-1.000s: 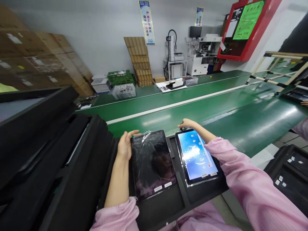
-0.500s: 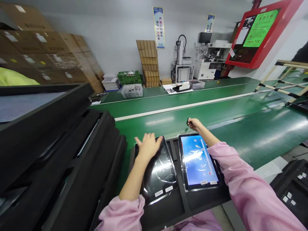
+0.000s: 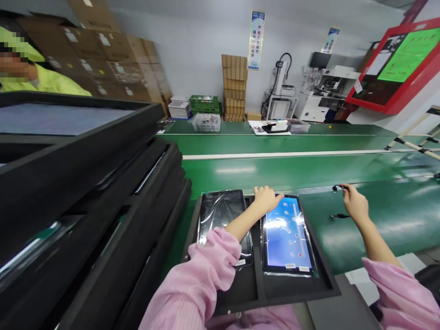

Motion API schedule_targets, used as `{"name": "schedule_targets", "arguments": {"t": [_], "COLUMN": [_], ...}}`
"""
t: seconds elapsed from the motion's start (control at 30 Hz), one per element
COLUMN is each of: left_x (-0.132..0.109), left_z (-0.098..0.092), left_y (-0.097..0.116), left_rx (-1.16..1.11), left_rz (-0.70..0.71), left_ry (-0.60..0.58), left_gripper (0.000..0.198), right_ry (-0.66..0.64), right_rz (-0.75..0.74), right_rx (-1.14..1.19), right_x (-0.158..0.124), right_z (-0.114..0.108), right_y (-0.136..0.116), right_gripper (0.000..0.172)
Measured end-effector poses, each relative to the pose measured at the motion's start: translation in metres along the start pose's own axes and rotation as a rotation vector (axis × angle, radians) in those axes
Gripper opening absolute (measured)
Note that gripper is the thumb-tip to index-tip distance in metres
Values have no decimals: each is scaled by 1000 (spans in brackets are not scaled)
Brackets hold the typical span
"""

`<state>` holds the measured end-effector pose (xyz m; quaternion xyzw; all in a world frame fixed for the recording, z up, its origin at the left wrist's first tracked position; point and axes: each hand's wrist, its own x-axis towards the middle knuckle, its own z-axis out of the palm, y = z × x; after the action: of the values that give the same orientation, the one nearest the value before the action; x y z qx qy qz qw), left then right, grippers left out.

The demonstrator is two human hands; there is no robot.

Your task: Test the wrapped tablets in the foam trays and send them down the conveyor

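Observation:
Two tablets in clear film lie side by side in a black foam tray (image 3: 259, 279). The left tablet (image 3: 220, 208) has a dark screen and is partly covered by my left forearm. The right tablet (image 3: 287, 238) is lit with a blue home screen. My left hand (image 3: 266, 200) rests at the lit tablet's upper left corner, thumb stretched along its top edge, holding nothing. Off to the right, above the green belt, my right hand (image 3: 355, 201) is closed on a short black cable (image 3: 339, 215), whose ends poke out beside the fingers.
Tall stacked black foam trays (image 3: 144, 183) stand close on my left. A green conveyor belt (image 3: 227, 176) runs across in front. Beyond it are a clear plastic box (image 3: 207, 123) and a black holder (image 3: 277, 128). A person in yellow (image 3: 55, 80) is at far left.
My left hand has moved right, from the dark tablet to the lit one's top. My right hand has swung right, away from the lit tablet, with the cable. The view has turned left.

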<state>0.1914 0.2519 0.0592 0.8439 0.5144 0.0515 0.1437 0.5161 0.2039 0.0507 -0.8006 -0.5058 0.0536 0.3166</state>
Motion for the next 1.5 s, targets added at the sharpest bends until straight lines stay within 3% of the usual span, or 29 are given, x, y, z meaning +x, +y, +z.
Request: {"name": "schedule_targets", "arguments": {"t": [0.1, 0.2, 0.3, 0.4, 0.5, 0.57, 0.63, 0.73, 0.87, 0.9, 0.97, 1.07, 1.17, 1.23, 1.33, 1.5], "left_x": [-13, -28, -39, -47, -54, -58, -62, -74, -129, -149, -192, -244, -266, -268, -259, -234], "left_z": [-6, -14, -26, -38, -40, -37, -33, -34, -36, -32, -16, 27, 68, 84, 88, 81], "left_y": [11, 21, 10, -32, -81, -102, -109, -103, -79, -72, -60, -51, -55, -58, -58, -61], "left_rx": [11, -5, -4, 29, 46, 42, 37, 32, 25, 12, -43, -106, 79, 131, 123, 224], "left_rz": [37, 144, 160, -27, -243, -280, -257, -189, -34, 45, 206, 308, 327, 310, 224, 134], "left_ry": [24, -38, -13, 86, 73, 30, 0, -44, -67, -13, -14, -66, 223, 469, 755, 1033], "left_gripper": [65, 67, 60, 54, 56, 54, 52, 50, 34, 33, 51, 79, 61, 47, 34, 26], "right_ry": [-168, -313, -278, -128, -31, -20, -45, -66, -55, -74, -114, -78, -17, -9, -11, -89], "right_rz": [-203, -313, -342, -400, -541, -659, -772, -929, -1112, -1146, -1170, -1153, -1145, -1110, -1043, -970], "right_rx": [-343, -390, -415, -337, -174, -106, -84, -91, -60, -32, 25, 56, 30, 31, 51, 19], "right_x": [-5, -20, -45, -78, -121, -151, -179, -211, -235, -240, -248, -259, -263, -259, -241, -189], "right_z": [15, 41, 60, 66, 60, 54, 48, 40, 30, 29, 28, 34, 42, 44, 41, 33], "right_y": [31, 48, 57, 61, 51, 33, 10, -22, -42, -43, -41, -37, -36, -39, -51, -82], "right_gripper": [38, 28, 34, 45, 45, 44, 46, 45, 38, 39, 39, 23, 20, 26, 34, 35]}}
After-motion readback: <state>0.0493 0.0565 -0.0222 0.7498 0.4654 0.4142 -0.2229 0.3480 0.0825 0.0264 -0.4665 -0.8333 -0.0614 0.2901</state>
